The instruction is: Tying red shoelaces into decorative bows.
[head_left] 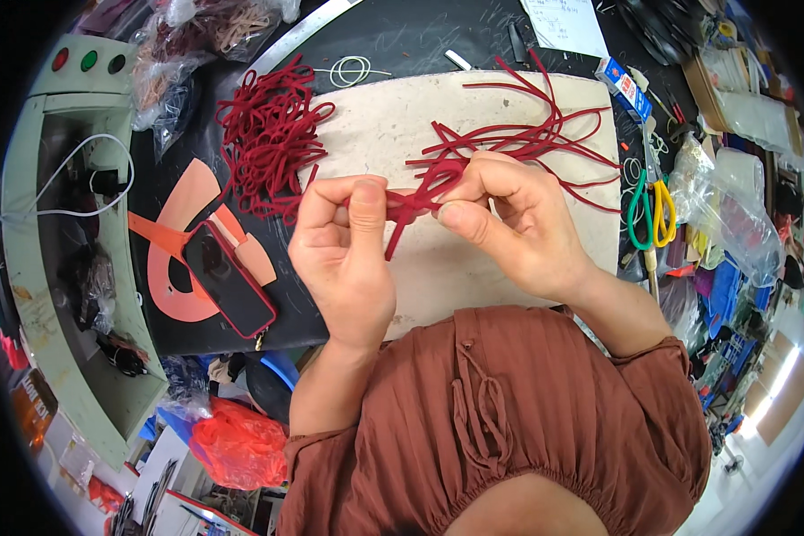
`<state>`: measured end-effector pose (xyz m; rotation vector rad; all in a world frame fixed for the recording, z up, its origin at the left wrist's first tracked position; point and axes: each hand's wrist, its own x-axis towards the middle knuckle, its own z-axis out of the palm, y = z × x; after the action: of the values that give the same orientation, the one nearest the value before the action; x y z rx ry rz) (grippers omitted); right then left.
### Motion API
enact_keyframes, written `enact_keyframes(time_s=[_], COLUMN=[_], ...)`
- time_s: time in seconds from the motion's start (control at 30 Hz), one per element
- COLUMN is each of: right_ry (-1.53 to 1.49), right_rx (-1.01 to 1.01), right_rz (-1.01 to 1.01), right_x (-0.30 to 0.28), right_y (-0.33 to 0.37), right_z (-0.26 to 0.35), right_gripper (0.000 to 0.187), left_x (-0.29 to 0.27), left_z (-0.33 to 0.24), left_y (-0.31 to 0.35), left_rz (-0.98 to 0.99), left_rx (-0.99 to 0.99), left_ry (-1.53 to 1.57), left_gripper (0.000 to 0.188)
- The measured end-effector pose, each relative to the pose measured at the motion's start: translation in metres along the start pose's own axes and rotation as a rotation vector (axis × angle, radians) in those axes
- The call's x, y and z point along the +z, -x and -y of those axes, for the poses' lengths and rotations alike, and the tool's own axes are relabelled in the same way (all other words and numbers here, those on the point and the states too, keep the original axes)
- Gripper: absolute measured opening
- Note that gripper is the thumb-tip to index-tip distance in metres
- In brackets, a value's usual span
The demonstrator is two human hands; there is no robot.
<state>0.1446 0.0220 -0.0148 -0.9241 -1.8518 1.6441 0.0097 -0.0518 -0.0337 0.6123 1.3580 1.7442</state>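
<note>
Head view: 2 hands point(347, 255) point(531, 228), pinched nearly closed, hold a looped dark-red cord point(413, 205).

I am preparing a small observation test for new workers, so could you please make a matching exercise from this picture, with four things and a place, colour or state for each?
Things
1. Bow-shaped cord
2. Phone
3. Scissors
4. Plastic bag

Descriptions
A. One green and one yellow handle
B. Crumpled, bright red, at the lower left of the picture
C. Pinched between the left hand and the right hand
D. Dark screen, red edge, lying partly over peach-coloured pieces

Right pairs: 1-C, 2-D, 3-A, 4-B
</note>
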Motion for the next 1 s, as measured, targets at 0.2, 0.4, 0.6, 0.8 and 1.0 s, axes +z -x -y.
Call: enact_keyframes(time_s=[0.2, 0.4, 0.6, 0.8, 1.0], right_ry=[-0.368, -0.111, -0.279, 0.083, -0.518], right_rx=[0.096, 0.158, 0.235, -0.03, 0.359], right_rz=[-0.081, 0.067, 0.054, 0.092, 0.255], right_x=[-0.002, -0.021, -0.014, -0.017, -0.018], right_y=[-0.006, -0.013, -0.008, -0.003, 0.002], right_z=[-0.01, -0.007, -0.006, 0.0, 0.007], right_gripper=[0.018, 0.021, 0.018, 0.011, 0.013], left_x=[-0.006, -0.012, -0.009, -0.008, -0.009], left_z=[-0.008, -0.017, -0.021, -0.025, -0.029], left_y=[-0.01, -0.016, -0.022, -0.02, -0.02], left_rz=[-0.008, 0.232, 0.417, 0.528, 0.662], left_rx=[-0.106, -0.447, -0.435, -0.477, -0.63], left_ry=[0.038, 0.159, -0.079, -0.16, 0.035], left_gripper=[0.012, 0.026, 0.017, 0.016, 0.015])
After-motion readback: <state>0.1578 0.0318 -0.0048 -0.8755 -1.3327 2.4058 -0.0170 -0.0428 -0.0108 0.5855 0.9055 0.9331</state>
